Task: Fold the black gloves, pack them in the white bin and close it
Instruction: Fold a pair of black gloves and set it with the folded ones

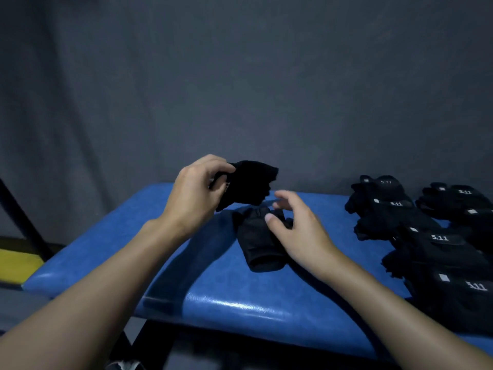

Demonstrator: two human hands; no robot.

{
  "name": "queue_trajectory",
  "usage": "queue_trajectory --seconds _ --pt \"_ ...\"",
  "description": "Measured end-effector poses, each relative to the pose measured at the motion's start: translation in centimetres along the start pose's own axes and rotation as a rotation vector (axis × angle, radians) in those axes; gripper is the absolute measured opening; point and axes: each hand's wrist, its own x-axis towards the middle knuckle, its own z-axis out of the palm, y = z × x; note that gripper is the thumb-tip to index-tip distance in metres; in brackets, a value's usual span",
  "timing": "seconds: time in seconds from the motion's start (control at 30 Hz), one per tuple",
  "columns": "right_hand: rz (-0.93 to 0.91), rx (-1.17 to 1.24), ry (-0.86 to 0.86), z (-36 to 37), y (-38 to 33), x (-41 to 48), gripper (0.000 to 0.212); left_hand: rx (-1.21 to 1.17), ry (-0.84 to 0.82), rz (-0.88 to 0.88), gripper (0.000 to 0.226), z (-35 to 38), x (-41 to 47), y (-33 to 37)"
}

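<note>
Black glove [248, 182] pinched aloft in left hand [192, 193], right hand [296, 231] grip spread over second glove [260, 244] on blue bench [106, 263]

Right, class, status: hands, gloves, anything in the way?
Left hand grips one glove, raised. Right hand open over second glove on bench. Bin not in view. Nothing blocking.

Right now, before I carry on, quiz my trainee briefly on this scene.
1. True or false: the left hand grips the raised glove above the blue bench.
2. The glove pile lies on the person's: A) left B) right C) lap.
3. Is the white bin in view?
Key: 1 true; 2 B; 3 no.
</note>
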Motion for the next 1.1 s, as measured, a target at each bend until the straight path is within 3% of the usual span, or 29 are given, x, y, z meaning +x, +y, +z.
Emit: queue_trajectory --seconds 0.23,0.3,0.37,0.47,0.67,0.87,0.97,1.1 --pt "0.125 0.381 0.151 -1.1 -1.6 3.1 0.078 -0.369 0.041 -0.147 0.027 -1.0 0.2 2.8" --pt "0.108 0.518 0.143 -1.5 -1.6 4.0 0.062 -0.425 0.045 -0.185 0.027 -1.0 0.3 3.0" --pt "0.071 0.598 0.175 -1.8 -1.6 4.4 0.034 -0.447 0.047 -0.219 0.027 -1.2 0.4 3.0" --pt "0.037 0.574 0.231 -2.4 -2.0 4.5 0.009 -0.478 0.038 -0.305 0.028 -1.4 0.4 3.0" --pt "-0.032 0.531 0.152 -3.4 -3.0 4.1 0.004 -0.468 -0.020 -0.328 0.025 -1.9 0.8 3.7" --pt "-0.062 0.557 0.037 -4.0 -4.5 3.8 0.007 -0.364 -0.303 -0.338 0.041 -1.9 0.7 4.6" --pt "-0.079 0.551 0.018 -4.2 -4.9 3.6 0.010 -0.504 -0.358 -0.338 0.023 -1.6 0.5 5.5" --pt "-0.087 0.559 0.021 -4.4 -5.0 3.4 0.008 -0.485 -0.285 -0.332 0.009 -1.1 0.4 5.9"
